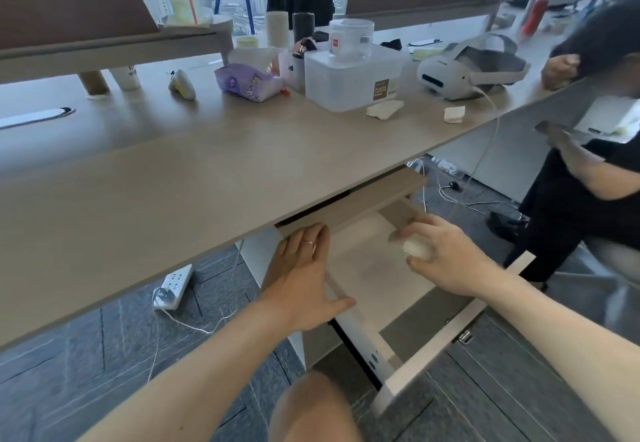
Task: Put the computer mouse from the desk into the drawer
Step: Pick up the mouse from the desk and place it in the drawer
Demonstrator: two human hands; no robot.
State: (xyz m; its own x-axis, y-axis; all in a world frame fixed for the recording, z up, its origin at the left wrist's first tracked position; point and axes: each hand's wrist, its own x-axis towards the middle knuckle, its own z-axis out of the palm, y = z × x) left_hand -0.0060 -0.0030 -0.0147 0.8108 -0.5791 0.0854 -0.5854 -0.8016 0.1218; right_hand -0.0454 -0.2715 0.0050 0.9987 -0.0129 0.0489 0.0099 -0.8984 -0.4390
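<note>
The right hand [446, 258] is gripping the white computer mouse [417, 249] from above, fingers curled round its sides, and holding it over the open drawer [367, 279] under the table [207, 178]; the left hand [304, 279] is lying open and flat, empty, on the drawer's left wall. The mouse is looking light, rigid and smooth-shelled — likely a little slippery; pinching the two flanks, as now, seems the surest hold, and a low, gentle set-down should spare it a knock.
</note>
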